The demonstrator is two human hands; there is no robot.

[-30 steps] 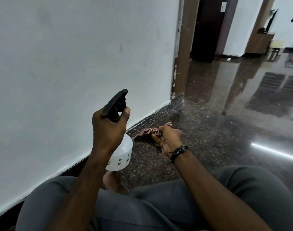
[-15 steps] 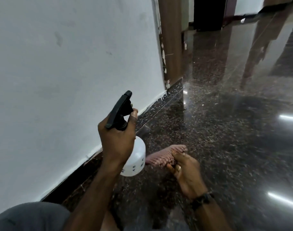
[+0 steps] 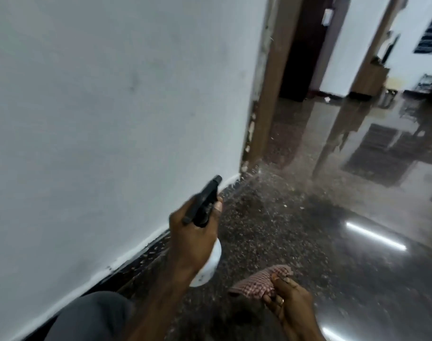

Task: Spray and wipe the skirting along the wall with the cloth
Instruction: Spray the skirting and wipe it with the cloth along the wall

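Observation:
My left hand (image 3: pixel 194 238) grips a white spray bottle (image 3: pixel 208 267) by its black trigger head (image 3: pixel 202 203), the nozzle aimed along the foot of the wall. The dark speckled skirting (image 3: pixel 146 252) runs beneath the white wall (image 3: pixel 99 119), from lower left toward the door frame. My right hand (image 3: pixel 292 306) rests low at the bottom right, closed on a red-and-white checked cloth (image 3: pixel 259 281) that lies bunched on the floor, away from the skirting. The frame is motion-blurred.
A brown door frame (image 3: pixel 266 99) ends the wall ahead, with a dark doorway behind it. Glossy dark granite floor (image 3: pixel 333 230) stretches to the right, reflecting ceiling lights. Wooden furniture (image 3: pixel 368 80) stands far back right. My grey-trousered knee (image 3: pixel 92 316) is at the bottom.
The view has swung up, so the doorway and far room show again. My left hand with the bottle still points along the skirting; my right hand with the cloth now sits lower right in frame.

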